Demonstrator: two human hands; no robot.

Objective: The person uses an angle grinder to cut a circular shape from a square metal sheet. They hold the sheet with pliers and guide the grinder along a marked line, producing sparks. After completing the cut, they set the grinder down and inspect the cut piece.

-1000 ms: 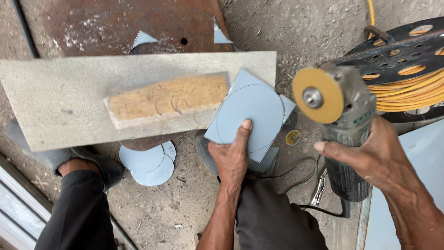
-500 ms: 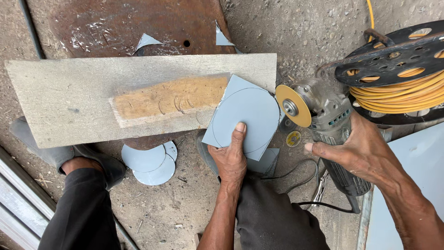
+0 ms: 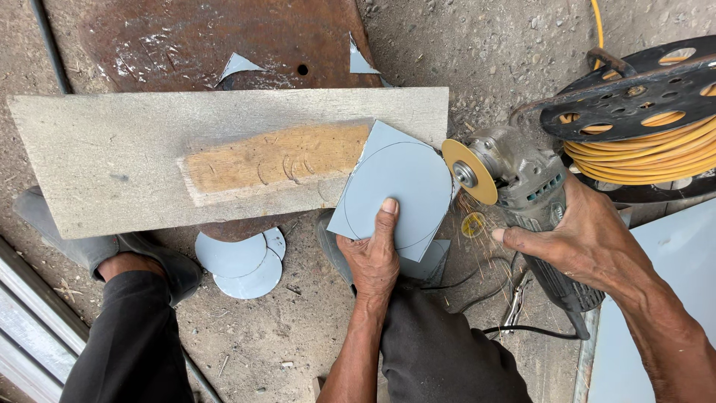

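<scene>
My left hand [image 3: 374,254] presses flat on a blue-grey metal sheet piece [image 3: 395,183] marked with a drawn circle, holding it on the end of a grey wooden plank [image 3: 134,157]. My right hand [image 3: 589,246] grips an angle grinder [image 3: 526,190]. Its yellow cutting disc [image 3: 470,172] touches the right edge of the sheet, and small sparks fly below the disc.
Cut blue-grey discs [image 3: 242,261] lie on the dirt floor under the plank. A rusty steel plate [image 3: 224,37] lies behind it. A black cable reel with yellow cord [image 3: 641,127] stands at right. My dark-trousered legs [image 3: 134,336] and shoes are below.
The grinder has swung down and left from a raised position until its disc meets the sheet's right edge, with sparks starting. My left hand has stayed on the sheet.
</scene>
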